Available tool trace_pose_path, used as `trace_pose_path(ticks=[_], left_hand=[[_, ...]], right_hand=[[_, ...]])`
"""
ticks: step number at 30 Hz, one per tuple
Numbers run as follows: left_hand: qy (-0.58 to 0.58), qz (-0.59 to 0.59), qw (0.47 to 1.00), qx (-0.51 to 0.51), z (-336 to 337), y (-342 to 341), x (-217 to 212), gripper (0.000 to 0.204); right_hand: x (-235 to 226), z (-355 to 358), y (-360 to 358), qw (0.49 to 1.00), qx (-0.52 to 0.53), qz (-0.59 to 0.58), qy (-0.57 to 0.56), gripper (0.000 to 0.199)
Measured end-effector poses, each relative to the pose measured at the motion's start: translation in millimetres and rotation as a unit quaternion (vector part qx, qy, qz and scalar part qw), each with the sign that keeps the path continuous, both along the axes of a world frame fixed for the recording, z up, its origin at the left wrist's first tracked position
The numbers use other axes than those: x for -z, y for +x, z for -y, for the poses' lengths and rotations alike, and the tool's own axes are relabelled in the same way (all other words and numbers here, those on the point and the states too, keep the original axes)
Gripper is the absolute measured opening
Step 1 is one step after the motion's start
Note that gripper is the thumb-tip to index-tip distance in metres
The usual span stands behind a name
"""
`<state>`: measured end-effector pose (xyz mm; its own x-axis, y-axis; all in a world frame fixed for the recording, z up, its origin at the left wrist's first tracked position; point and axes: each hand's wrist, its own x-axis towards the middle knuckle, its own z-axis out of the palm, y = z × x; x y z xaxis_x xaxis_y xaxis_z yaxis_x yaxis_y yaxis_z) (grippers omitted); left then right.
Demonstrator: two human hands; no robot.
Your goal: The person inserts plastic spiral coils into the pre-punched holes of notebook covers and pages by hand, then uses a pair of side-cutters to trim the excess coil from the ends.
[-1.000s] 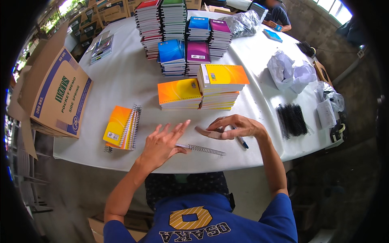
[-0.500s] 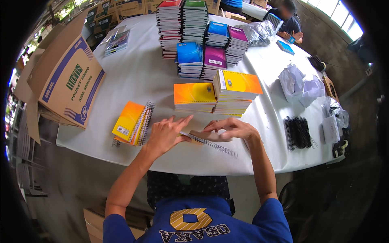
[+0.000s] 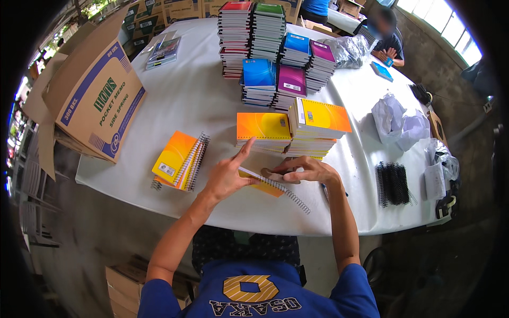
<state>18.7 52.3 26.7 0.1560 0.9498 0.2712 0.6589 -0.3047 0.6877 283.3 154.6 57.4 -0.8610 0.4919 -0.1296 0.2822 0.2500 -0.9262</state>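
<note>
Near the table's front edge, my left hand [image 3: 225, 177] pinches a small notebook [image 3: 271, 189] by its left end, thumb below and index finger raised. The notebook is tilted with its edge upward, and part of its orange and yellow cover shows. A wire spiral coil [image 3: 298, 202] runs along that edge, its loose end sticking out to the lower right. My right hand [image 3: 313, 170] is closed around a flat grey-brown piece [image 3: 271, 175] lying against the coil; its exact kind is unclear. Several spiral-bound notebooks [image 3: 172, 153] lie stacked to the left of my hands.
Yellow-orange pads [image 3: 263, 125] are piled just beyond my hands, with taller notebook stacks [image 3: 260, 74] behind. A large open carton [image 3: 101, 100] stands left. Black coils [image 3: 393, 183], crumpled white plastic [image 3: 400, 124] and a pen [image 3: 325, 193] lie right. Another person [image 3: 389, 45] sits far right.
The view has shifted slightly. The grey-brown piece has turned and sits lower along the coil. More of the orange cover shows under my hands, and my left index finger points more upward.
</note>
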Motion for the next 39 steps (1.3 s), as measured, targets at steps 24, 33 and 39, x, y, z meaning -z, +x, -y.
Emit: trace_pose_path(ticks=[24, 33, 39], left_hand=[[-0.028, 0.289, 0.957, -0.01, 14.6, 18.2, 34.7, 0.094], [-0.078, 0.359, 0.93, 0.027, 22.4, 7.6, 38.9, 0.09], [-0.153, 0.417, 0.886, 0.136, 22.8, -1.7, 40.3, 0.071]], right_hand=[[19.5, 3.2, -4.5, 0.99, 0.017, -0.123, -0.06, 0.065], [-7.0, 19.4, -23.6, 0.995, 0.037, 0.087, 0.016, 0.064], [-3.5, 24.3, 3.9, 0.994, 0.068, 0.074, 0.038, 0.055]])
